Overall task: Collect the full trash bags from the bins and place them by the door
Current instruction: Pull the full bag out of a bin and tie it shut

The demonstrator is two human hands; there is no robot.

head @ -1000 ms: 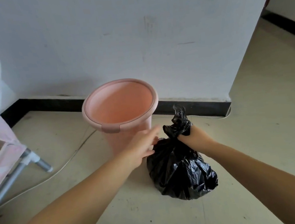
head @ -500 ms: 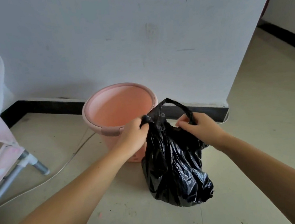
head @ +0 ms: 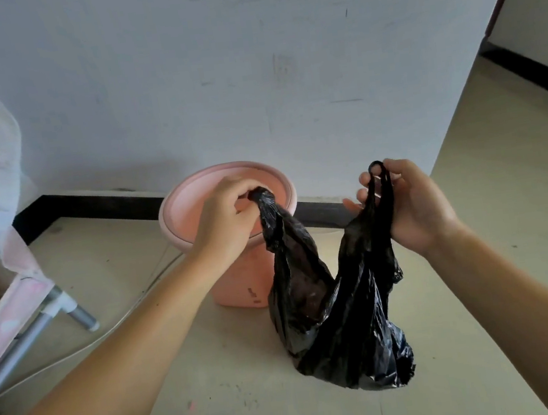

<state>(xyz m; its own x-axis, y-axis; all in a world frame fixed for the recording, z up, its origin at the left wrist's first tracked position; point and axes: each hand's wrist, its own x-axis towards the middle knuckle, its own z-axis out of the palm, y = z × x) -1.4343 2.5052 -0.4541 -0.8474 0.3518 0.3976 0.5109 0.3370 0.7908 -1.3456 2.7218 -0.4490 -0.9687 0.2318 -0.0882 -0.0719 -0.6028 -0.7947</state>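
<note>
A full black trash bag [head: 342,323] hangs in front of a pink bin [head: 198,216] that stands against the white wall. My left hand [head: 229,219] grips the bag's left handle, bunched in its fingers, over the bin's rim. My right hand [head: 410,204] pinches the bag's right handle loop, held up beside the bin. The two handles are pulled apart, so the bag's mouth gapes between my hands. Its bottom sits at or just above the floor; I cannot tell which. The bin's inside looks bare.
A pink-covered folding frame with metal legs [head: 37,315] stands at the left. A white cable [head: 132,300] runs along the floor toward the bin. A black skirting board [head: 93,205] lines the wall. An open passage [head: 516,143] leads off to the right.
My left hand moved from beside the bag to grip one handle. Both hands rose and spread apart, lifting the bag and opening its top.
</note>
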